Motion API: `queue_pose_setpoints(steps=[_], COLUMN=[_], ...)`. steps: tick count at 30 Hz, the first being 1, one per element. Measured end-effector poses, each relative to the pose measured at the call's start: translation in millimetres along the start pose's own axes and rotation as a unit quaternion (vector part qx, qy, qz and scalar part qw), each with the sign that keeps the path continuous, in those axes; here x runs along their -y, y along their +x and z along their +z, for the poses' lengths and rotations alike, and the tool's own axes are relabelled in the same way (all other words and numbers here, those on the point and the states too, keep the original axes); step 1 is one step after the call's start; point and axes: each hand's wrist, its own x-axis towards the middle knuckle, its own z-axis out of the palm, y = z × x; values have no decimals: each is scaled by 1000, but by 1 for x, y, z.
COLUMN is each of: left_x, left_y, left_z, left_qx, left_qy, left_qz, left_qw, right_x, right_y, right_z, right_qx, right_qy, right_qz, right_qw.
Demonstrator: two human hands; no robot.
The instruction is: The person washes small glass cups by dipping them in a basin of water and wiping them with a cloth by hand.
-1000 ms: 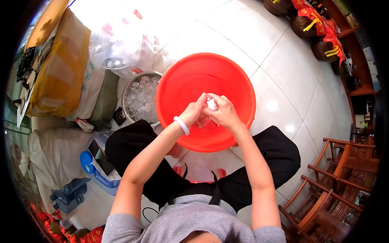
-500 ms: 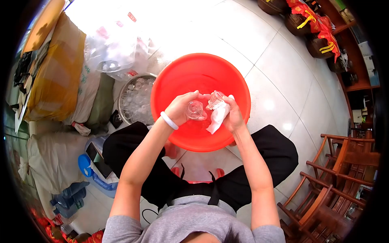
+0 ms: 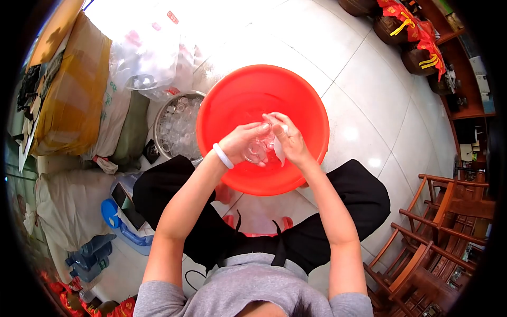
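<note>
Above the red basin (image 3: 232, 100), my left hand (image 3: 236, 141) is closed around a small clear cup-like piece (image 3: 255, 151), whose round end faces up. My right hand (image 3: 294, 143) curls over from the other side, its fingers near the left fingertips. A white cloth or tissue (image 3: 279, 151) hangs from the right hand. Another clear piece (image 3: 269, 138) shows between the two hands, mostly covered by fingers; I cannot tell which hand bears it.
Left of the basin stands a round metal bowl (image 3: 157, 132) with many clear pieces. Behind it are plastic bags (image 3: 142, 63) and a taped carton (image 3: 74, 90). Wooden chairs (image 3: 433, 232) stand at right, dark jars (image 3: 388, 29) at the upper right. A phone (image 3: 127, 203) lies at left.
My right hand has moved in towards the left and turned over, bringing the cloth and a clear piece close to the left hand. The left hand still holds its clear piece.
</note>
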Motion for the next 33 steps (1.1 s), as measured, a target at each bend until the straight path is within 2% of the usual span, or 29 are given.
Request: queue_pose_setpoints(steps=[1,2,4,5,6,7,8,10,11,12,14,15,16,17,18,19,20,22,23,24,25,26,28,29,30,31,32,33], left_x=[-5,-10,-20,-22,-8,-4,-4,-38,-52,-69,-97,-106,-112,-112,-105,-94,-79,-32,0,26,35,45,68,73,63,58,59,57], left_y=[-1,-4,-1,-1,13,13,14,-11,-19,-27,-44,-49,-55,-62,-63,-66,-68,-67,-61,-58,-60,-57,-45,-40,-37,-30,-19,-5], left_z=[-2,-5,-19,-16,-25,-30,-36,-17,-21,-25,-39,-58,-80,-104,-134,-168,-205,-261,-301,-331,-331,-327,-334,-334,-314,-301,-298,-297], left_qx=[-5,31,105,-46,-149,-161,-172,-159,-157,-196,-243,-279,-315,-320,-364,-380,-393,-510,-553,-591,-598,-611,-576,-577,-512,-443,-444,-423], left_qy=[-2,-35,-99,85,281,283,285,110,133,198,267,286,305,283,272,282,289,266,318,369,389,406,585,580,637,689,685,709], left_qz=[13,42,61,44,73,78,84,69,103,105,149,149,147,151,162,156,148,127,130,130,100,91,207,205,181,156,154,179], left_qw=[1000,998,988,994,945,942,939,979,973,955,921,904,887,891,876,867,860,808,759,706,694,673,532,537,547,553,556,536], right_x=[1,-4,-18,-38,-53,-64,-75,-87,-88,-97,-123,-132,-175,-181,-212,-210,-203,-192,-200,-210,-214,-218,-201,-184,-192,-206,-217,-225], right_y=[4,10,22,26,23,18,17,19,23,26,35,35,25,28,22,22,28,36,38,40,42,45,52,53,55,57,58,52], right_z=[0,-5,-23,-27,-23,-19,-19,-9,-2,6,26,34,36,41,46,53,57,57,51,40,35,33,35,35,31,26,25,28], right_qx=[-17,-44,-25,-8,-5,57,116,160,214,228,246,255,248,288,327,377,382,321,325,177,21,21,283,325,329,155,-27,-98], right_qy=[36,35,23,-119,-119,-277,-429,-449,-453,-450,-505,-533,-567,-548,-574,-595,-593,-544,-546,-501,-442,-446,-475,-464,-468,-386,-287,-266], right_qz=[18,22,165,202,199,178,150,203,214,209,243,243,193,242,214,192,185,251,251,251,243,244,327,269,272,313,340,249], right_qw=[999,998,986,972,973,943,883,855,839,838,791,769,762,747,720,684,684,733,730,809,863,861,767,779,774,854,895,926])
